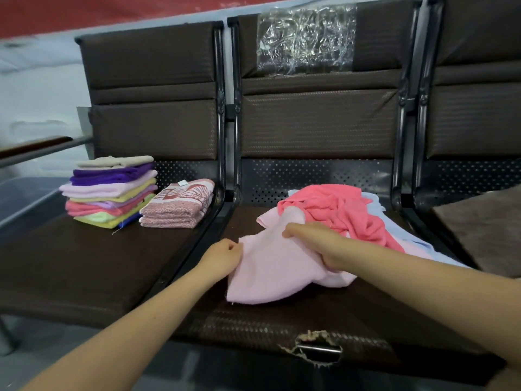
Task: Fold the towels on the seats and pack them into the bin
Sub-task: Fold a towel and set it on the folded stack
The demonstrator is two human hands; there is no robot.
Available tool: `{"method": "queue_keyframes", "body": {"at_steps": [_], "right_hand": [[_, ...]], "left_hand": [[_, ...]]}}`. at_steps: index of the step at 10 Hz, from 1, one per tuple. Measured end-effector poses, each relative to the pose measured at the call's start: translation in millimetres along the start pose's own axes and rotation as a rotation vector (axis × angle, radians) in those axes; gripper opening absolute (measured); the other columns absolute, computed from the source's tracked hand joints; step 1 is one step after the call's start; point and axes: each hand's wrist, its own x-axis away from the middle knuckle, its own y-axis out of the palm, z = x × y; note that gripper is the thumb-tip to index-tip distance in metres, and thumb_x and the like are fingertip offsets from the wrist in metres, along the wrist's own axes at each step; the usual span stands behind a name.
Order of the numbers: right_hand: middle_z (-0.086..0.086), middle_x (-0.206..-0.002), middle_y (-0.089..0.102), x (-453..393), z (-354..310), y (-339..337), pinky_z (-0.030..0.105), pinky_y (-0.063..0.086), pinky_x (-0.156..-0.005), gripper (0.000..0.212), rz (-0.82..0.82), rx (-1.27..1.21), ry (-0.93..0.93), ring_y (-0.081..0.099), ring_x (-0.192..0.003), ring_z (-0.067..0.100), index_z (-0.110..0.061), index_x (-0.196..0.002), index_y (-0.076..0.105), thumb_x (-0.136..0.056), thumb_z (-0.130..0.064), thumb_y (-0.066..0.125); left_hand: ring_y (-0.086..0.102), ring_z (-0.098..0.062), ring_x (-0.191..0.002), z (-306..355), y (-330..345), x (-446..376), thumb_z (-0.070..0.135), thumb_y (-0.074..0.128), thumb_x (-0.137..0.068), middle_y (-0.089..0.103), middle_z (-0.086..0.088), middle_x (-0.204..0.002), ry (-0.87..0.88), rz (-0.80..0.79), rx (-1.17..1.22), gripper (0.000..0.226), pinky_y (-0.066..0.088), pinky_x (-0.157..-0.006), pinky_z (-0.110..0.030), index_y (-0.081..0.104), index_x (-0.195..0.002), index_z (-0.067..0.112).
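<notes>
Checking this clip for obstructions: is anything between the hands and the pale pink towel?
No. The left hand pinches the pale pink towel's edge and the right hand grips its bunched middle. No bin is in view.

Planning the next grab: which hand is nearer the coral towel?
Right. The right hand grips the pale pink towel just below the coral towel; the left hand pinches the pink towel's far-left edge.

I see two bare forearms, with no sleeves in view. The left hand (222, 256) and right hand (315, 244) carry no gloves. I note no rings, watch or bands.
</notes>
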Motion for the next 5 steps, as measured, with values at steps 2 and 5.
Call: {"method": "queue_keyframes", "body": {"at_steps": [2, 5], "right_hand": [[0.009, -0.088, 0.060, 6.2, -43.7, -9.9, 0.028, 0.051, -0.069, 0.010, -0.024, -0.250, -0.024, 0.059, -0.072, 0.022, -0.015, -0.083, 0.057, -0.090, -0.022, 0.058], [0.017, -0.093, 0.066, -41.0, -96.3, 17.3, 0.030, 0.049, -0.071, 0.020, 0.047, -0.305, -0.091, 0.063, -0.085, 0.029, -0.005, -0.095, 0.063, -0.088, -0.024, 0.058]], "left_hand": [[0.059, -0.024, -0.111, 30.2, 3.5, 13.0, 0.056, 0.038, -0.096, 0.061, -0.011, -0.119, -0.135, -0.304, 0.476, 0.049, 0.047, -0.097, -0.035, 0.061, -0.116, 0.018], [0.068, -0.024, -0.082, 13.8, -57.5, -13.7, 0.037, 0.060, -0.086, 0.073, -0.009, -0.099, -0.022, -0.403, 1.379, 0.032, 0.045, -0.095, -0.041, 0.068, -0.108, 0.015]]}}
